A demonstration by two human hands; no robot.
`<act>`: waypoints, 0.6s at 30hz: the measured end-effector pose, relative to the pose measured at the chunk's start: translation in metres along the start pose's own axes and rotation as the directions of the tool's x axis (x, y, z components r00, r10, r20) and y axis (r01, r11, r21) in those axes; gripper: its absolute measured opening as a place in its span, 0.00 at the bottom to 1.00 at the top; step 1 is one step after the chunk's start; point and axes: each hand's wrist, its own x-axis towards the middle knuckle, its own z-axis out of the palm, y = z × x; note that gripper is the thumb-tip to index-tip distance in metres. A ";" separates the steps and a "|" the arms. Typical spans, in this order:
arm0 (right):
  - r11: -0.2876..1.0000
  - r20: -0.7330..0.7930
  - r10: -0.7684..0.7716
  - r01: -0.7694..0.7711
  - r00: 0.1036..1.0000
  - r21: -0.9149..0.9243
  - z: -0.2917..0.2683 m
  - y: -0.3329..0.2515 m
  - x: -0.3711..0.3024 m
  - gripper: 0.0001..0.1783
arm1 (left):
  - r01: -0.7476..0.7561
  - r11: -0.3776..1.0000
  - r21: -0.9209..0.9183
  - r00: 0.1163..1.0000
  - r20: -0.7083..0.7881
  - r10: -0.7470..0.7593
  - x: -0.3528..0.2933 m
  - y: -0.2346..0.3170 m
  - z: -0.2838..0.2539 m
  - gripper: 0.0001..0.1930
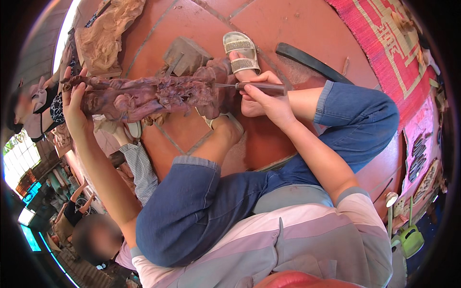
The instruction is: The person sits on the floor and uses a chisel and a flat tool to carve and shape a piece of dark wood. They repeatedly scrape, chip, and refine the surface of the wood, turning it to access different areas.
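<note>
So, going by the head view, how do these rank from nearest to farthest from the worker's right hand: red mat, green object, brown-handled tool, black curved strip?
1. Brown-handled tool: gripped in the right hand.
2. Black curved strip: above and right of the hand.
3. Red mat: farther right, toward the picture's upper right.
4. Green object: lower right, near the picture's rim.

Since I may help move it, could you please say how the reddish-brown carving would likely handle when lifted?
The carving looks like a thick wooden piece, so it is probably stiff and fairly heavy. Its thin, deeply cut details might chip if knocked. Being long, it could dip if held only by the left grip.
</note>
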 end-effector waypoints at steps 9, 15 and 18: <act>0.827 0.170 -0.307 0.351 0.936 -0.438 0.001 -0.001 -0.002 0.09 | 0.034 0.997 -0.064 0.999 0.030 -0.032 0.003 -0.005 -0.002 0.26; 0.739 0.266 -0.420 0.497 0.868 -0.455 -0.001 0.006 -0.004 0.08 | 0.029 0.997 -0.072 0.999 0.019 -0.028 -0.003 -0.003 -0.004 0.26; 0.752 0.263 -0.416 0.492 0.871 -0.439 -0.003 0.010 -0.002 0.09 | 0.029 0.997 -0.072 1.000 0.001 -0.029 -0.006 -0.004 -0.002 0.26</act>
